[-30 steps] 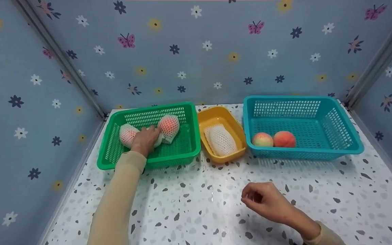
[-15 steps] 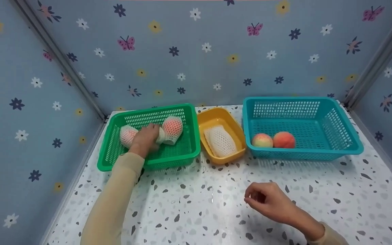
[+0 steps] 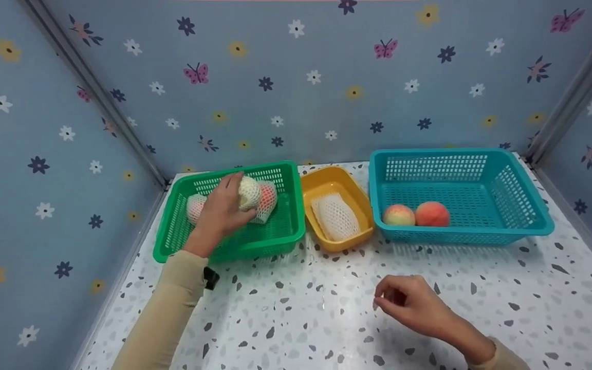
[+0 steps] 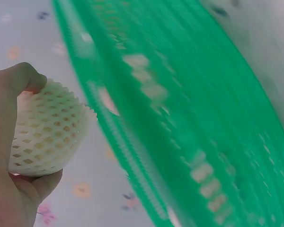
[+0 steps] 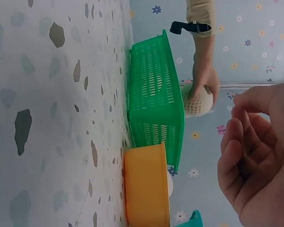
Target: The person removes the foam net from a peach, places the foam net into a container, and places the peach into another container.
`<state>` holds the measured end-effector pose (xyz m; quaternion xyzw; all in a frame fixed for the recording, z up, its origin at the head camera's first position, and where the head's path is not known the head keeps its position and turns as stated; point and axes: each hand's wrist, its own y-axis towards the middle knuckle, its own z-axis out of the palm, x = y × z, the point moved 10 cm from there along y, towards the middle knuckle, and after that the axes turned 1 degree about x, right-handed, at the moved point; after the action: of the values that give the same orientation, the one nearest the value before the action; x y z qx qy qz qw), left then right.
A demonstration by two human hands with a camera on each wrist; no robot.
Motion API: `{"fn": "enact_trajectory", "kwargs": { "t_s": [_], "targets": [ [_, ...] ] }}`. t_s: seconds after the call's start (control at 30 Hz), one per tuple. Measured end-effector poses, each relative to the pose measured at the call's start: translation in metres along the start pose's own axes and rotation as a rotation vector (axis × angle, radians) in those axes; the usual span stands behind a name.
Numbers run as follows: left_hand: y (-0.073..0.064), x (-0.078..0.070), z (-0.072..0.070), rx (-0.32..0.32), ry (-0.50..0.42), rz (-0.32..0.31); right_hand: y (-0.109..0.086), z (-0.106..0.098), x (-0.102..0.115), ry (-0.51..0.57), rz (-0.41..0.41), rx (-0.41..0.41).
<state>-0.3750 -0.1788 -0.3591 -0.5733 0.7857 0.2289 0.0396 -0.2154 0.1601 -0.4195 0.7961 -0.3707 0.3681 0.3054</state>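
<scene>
My left hand (image 3: 220,210) grips a pale peach in a white foam net (image 3: 248,193), lifted over the green basket (image 3: 257,245). In the left wrist view, the thumb and fingers wrap round the netted peach (image 4: 49,132), apart from the blurred basket wall. The right wrist view has it above the basket's rim too. Two redder netted peaches stay in the basket, one at the left (image 3: 195,208) and one at the right (image 3: 267,201), both partly hidden. My right hand (image 3: 413,307) hovers over the table with fingers loosely curled, holding nothing.
A yellow tray (image 3: 316,177) beside the green basket contains empty white foam netting (image 3: 336,218). To its right stands a blue basket (image 3: 460,234) with two bare peaches, one yellowish (image 3: 399,215) and one redder (image 3: 432,213). Flower-patterned walls (image 3: 296,103) enclose the speckled table (image 3: 296,308).
My left hand has picked the pale netted peach out from between the others and raised it above the green basket. The right netted peach shifted slightly right. My right hand has hardly moved.
</scene>
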Motion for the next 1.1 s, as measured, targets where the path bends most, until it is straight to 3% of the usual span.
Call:
{"fn": "enact_trajectory", "kwargs": {
  "t_s": [0.2, 0.37, 0.5, 0.6, 0.83, 1.1],
  "targets": [
    [-0.022, -0.043, -0.024, -0.217, -0.213, 0.067, 0.001, -0.006, 0.003, -0.029, -0.030, -0.022],
    [-0.037, -0.084, -0.024, -0.292, -0.321, 0.120, 0.002, -0.012, 0.003, -0.058, -0.003, -0.035],
    [-0.045, -0.114, -0.008, -0.262, -0.392, 0.130, 0.002, -0.018, 0.004, -0.067, 0.019, -0.050],
    [-0.051, -0.128, 0.007, -0.234, -0.460, 0.103, 0.002, -0.019, 0.004, -0.073, 0.032, -0.046],
    [-0.061, -0.144, 0.040, -0.152, -0.581, 0.059, 0.001, -0.024, 0.019, -0.060, 0.044, -0.047],
    [-0.070, -0.153, 0.074, 0.021, -0.594, 0.065, 0.000, -0.028, 0.041, -0.042, -0.003, -0.063]
  ]
}}
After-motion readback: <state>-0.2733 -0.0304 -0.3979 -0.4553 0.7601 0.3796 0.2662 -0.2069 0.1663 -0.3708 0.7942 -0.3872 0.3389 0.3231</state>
